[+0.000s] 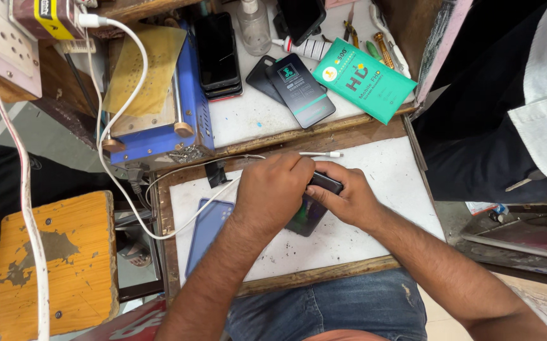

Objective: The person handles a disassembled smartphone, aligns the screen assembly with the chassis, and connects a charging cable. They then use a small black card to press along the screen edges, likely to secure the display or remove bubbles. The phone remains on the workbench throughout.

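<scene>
Currently both hands on dark phone point(314, 202): left hand point(272, 189) covers top, right hand point(348, 201) fingers clamp its edge. Thin, stiff, slick glass, fragile; grip side edges, not face.

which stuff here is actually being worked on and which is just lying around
In use: dark phone, held by left hand and right hand.

Lying about: blue case, green box, stacked phones, clear bottle, blue machine.

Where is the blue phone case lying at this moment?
The blue phone case lies flat on the white work board, on its left part, just under the person's left forearm and beside the white cable.
</scene>
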`<state>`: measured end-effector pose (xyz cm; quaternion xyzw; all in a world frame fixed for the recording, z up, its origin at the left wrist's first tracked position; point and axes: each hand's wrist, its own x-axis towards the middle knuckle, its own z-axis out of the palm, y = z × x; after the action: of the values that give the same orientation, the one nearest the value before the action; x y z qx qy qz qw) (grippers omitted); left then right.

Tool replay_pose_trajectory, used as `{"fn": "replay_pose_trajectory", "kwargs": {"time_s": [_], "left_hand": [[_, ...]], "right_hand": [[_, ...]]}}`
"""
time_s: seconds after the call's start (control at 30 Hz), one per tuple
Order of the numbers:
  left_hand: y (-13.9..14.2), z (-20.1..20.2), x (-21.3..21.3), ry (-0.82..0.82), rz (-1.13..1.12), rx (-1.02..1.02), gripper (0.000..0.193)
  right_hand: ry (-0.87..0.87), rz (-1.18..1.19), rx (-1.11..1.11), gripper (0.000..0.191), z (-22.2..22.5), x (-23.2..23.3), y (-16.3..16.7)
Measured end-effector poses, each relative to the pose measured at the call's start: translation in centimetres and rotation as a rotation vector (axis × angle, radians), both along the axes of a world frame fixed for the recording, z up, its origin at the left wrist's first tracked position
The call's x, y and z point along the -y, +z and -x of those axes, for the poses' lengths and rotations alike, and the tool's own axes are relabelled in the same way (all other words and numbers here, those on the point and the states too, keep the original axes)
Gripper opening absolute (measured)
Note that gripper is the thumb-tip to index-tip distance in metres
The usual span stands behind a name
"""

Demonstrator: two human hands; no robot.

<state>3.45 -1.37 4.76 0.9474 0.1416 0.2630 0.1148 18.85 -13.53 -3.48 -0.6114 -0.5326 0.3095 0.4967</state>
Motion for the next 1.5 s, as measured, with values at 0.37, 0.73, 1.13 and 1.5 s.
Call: {"fn": "replay_pose_trajectory", "kwargs": {"time_s": [0.37, 0.73, 1.13, 1.5], "left_hand": [[1.4, -0.3, 0.9, 0.014, -0.123, -0.089, 0.016], [-0.3, 5.7, 4.1, 0.104, 0.534, 0.205, 0.013], [-5.2, 10.7, 4.6, 0.458, 0.673, 0.103, 0.01], [-1.9, 4.6, 6.6, 0.16, 0.604, 0.308, 0.013]], "right_hand": [[0.033, 0.053, 0.009, 0.037, 0.1, -0.4, 0.8], [0.236, 0.265, 0.268, 0.076, 0.1, -0.4, 7.8], [0.058, 0.205, 0.328, 0.025, -1.0, 2.8, 1.9], [0.091, 0.029, 0.004, 0.026, -2.1, 3.4, 4.5]]}}
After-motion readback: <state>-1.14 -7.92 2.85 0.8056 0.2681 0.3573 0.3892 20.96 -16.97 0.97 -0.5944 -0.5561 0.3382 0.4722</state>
